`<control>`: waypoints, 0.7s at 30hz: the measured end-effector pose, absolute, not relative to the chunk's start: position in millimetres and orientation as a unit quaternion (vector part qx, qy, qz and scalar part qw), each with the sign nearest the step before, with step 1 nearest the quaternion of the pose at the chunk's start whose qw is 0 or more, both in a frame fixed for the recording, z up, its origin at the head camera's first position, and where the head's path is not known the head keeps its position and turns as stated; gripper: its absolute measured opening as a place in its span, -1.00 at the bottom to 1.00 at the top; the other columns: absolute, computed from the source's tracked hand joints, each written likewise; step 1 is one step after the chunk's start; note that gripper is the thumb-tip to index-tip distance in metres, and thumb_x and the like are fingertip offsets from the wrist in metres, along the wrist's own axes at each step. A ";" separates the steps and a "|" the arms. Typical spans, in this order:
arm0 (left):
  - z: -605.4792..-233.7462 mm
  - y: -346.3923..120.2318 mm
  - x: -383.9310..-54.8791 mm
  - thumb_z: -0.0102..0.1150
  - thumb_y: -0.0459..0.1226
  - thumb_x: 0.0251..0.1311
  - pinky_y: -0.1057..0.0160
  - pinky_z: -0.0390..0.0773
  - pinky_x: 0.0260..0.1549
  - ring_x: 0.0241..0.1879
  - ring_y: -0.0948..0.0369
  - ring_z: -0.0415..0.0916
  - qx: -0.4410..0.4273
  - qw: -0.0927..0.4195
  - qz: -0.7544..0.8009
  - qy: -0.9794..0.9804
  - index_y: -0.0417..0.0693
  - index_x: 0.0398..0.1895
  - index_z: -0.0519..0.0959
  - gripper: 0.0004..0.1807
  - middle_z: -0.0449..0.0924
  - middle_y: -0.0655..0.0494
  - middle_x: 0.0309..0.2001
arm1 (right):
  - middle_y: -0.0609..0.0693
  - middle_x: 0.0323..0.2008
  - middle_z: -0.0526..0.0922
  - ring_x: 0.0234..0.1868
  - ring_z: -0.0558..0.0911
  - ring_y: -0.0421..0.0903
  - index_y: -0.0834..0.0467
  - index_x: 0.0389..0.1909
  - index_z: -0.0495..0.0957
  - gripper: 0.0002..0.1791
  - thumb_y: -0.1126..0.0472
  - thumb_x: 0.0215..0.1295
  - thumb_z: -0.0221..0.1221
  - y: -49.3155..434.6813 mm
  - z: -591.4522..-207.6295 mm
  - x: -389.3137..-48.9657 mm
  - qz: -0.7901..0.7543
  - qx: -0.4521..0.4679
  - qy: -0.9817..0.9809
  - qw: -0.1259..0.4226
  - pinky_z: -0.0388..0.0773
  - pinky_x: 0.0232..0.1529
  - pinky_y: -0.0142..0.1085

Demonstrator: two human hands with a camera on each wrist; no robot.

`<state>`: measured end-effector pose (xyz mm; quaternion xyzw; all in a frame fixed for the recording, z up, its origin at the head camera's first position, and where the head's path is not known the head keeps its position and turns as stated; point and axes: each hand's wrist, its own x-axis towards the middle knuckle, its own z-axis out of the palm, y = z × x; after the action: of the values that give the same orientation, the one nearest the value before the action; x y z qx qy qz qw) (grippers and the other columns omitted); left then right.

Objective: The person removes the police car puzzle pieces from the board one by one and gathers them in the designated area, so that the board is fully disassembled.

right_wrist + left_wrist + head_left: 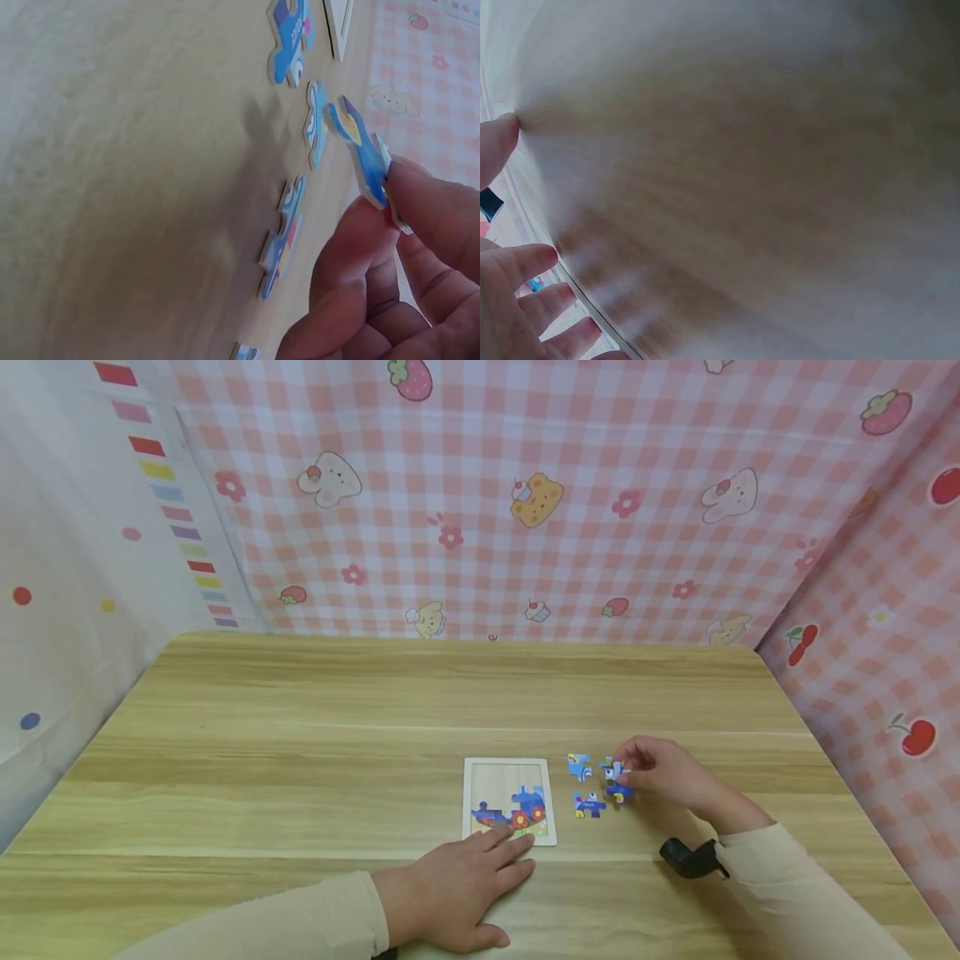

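Observation:
My right hand [671, 781] pinches a blue puzzle piece [367, 165] with a yellow-orange patch between thumb and fingers, raised off the table in the right wrist view. Beside it lie loose pieces: a light blue one [577, 767], a darker blue one [590, 805], and others partly behind the fingers. My left hand [457, 893] rests with spread, straight fingers, its fingertips over the lower edge of a white-framed puzzle tray [467, 785]. Inside the tray, joined pieces [528, 806] show blue vehicle parts with red and yellow wheels along the bottom; bare wood shows above.
The wood-grain table [300, 760] reaches back to a pink checked curtain [480, 568]. A white dotted curtain [67, 568] borders the left side. A black wrist mount [690, 858] sits at the right sleeve.

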<state>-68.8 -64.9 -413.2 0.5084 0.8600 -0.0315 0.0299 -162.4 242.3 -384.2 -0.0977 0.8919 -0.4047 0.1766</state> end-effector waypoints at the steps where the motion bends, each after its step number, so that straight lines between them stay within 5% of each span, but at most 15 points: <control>1: -413.2 -64.9 -68.7 0.01 0.27 0.19 0.25 0.28 0.27 0.39 0.03 0.18 0.509 0.030 -0.031 0.860 0.00 0.37 0.32 -0.20 0.22 0.03 0.42 | 0.02 -0.35 0.46 -0.29 0.41 -0.06 0.33 -0.09 0.52 -0.76 0.34 0.25 0.21 243.3 -384.7 -162.0 -0.405 -0.097 0.891 0.180 0.40 -0.35 -0.35; 21: -412.1 -65.1 -69.6 -0.02 0.27 0.21 0.26 0.26 0.29 0.41 0.04 0.14 0.507 0.050 -0.027 0.860 0.02 0.39 0.30 -0.20 0.18 0.05 0.44 | -0.02 -0.43 0.47 -0.36 0.42 -0.11 0.37 -0.16 0.51 -0.80 0.39 0.22 0.22 253.6 -396.7 -154.9 -0.413 -0.097 0.878 0.219 0.39 -0.39 -0.39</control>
<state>-69.6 -65.1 -412.1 0.5073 0.8599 -0.0268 0.0499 -154.9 253.6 -396.7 -0.0968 0.8784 -0.4135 0.2195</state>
